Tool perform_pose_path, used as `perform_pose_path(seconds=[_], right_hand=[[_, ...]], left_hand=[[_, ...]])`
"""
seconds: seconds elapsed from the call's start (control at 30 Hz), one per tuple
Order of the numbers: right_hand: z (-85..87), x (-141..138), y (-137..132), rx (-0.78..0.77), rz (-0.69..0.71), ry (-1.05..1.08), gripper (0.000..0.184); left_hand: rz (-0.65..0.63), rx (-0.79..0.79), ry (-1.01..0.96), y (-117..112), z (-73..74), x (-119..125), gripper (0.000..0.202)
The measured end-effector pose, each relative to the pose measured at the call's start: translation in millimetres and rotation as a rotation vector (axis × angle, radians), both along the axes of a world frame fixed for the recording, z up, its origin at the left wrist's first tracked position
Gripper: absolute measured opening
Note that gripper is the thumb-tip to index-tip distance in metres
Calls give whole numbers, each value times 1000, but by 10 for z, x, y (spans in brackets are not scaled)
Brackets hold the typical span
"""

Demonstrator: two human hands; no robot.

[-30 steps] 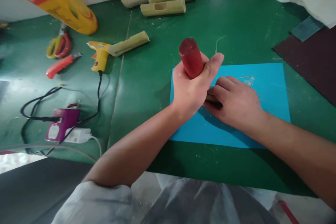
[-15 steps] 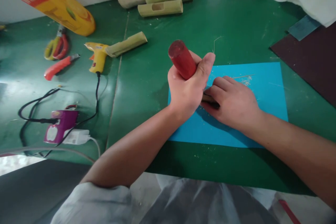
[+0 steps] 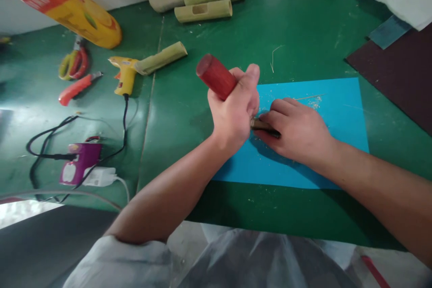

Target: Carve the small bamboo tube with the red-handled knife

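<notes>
My left hand [image 3: 232, 108] is closed around the thick red handle [image 3: 216, 76] of a tool. That handle leans up to the left, and the tool's working end is hidden behind the hand. Between the fingers of my right hand [image 3: 297, 123] is a small brown piece, wood or bamboo [image 3: 259, 124], its left end showing close beside my left hand. Both hands are over a blue sheet [image 3: 340, 121], where pale shavings [image 3: 314, 103] and a thin sliver lie.
Left on the green table [image 3: 175, 144] are a yellow glue gun [image 3: 126, 74], a bamboo tube [image 3: 164, 58], a red-handled cutter [image 3: 79, 89], scissors [image 3: 73, 63], a purple adapter [image 3: 81, 162] with cords and an orange bottle [image 3: 87, 13]. Cut bamboo tubes [image 3: 216, 9] lie at the back.
My left hand has shifted a little left, and the red handle tilts further left. More of the small brown piece shows between the hands. My right hand has barely moved.
</notes>
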State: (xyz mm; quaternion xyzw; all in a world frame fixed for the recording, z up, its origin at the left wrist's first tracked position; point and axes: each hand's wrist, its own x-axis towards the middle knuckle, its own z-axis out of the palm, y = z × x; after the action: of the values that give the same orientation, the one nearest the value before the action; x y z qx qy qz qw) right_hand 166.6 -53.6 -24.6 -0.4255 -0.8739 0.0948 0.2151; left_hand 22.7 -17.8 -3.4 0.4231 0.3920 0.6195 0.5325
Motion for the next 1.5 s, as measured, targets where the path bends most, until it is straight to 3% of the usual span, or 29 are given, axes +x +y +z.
perform_pose_path(seconds=[0.2,0.37,0.53,0.77,1.0,1.13,1.2,1.33,1.5], right_hand=[[9,-11,17,-50,-19,-20,20],[17,-14,23,-45,-29,-38,19],[23,-3,13,-62,-41,-16,20],[30,-11,20,-70,-42,-15,20],[20,18,6,-61,-20,-6,24],[25,17,1,-70,-19,-4,25],[32,14,3,-68,-16,-15,24],[44,18,-4,-53,-28,-44,22],[60,10,-13,-38,-23,-47,22]], left_hand=[[-50,-130,-95,52,115,-42,79],[90,11,-105,24,38,2,71],[39,67,-42,15,-55,-2,64],[21,74,-16,-35,-37,27,65],[-45,-40,-36,-13,86,-1,78],[-146,-195,-102,39,172,-29,86],[-87,-193,-126,47,170,-18,85],[82,-42,-120,21,69,44,76],[77,1,-67,16,-7,45,65]])
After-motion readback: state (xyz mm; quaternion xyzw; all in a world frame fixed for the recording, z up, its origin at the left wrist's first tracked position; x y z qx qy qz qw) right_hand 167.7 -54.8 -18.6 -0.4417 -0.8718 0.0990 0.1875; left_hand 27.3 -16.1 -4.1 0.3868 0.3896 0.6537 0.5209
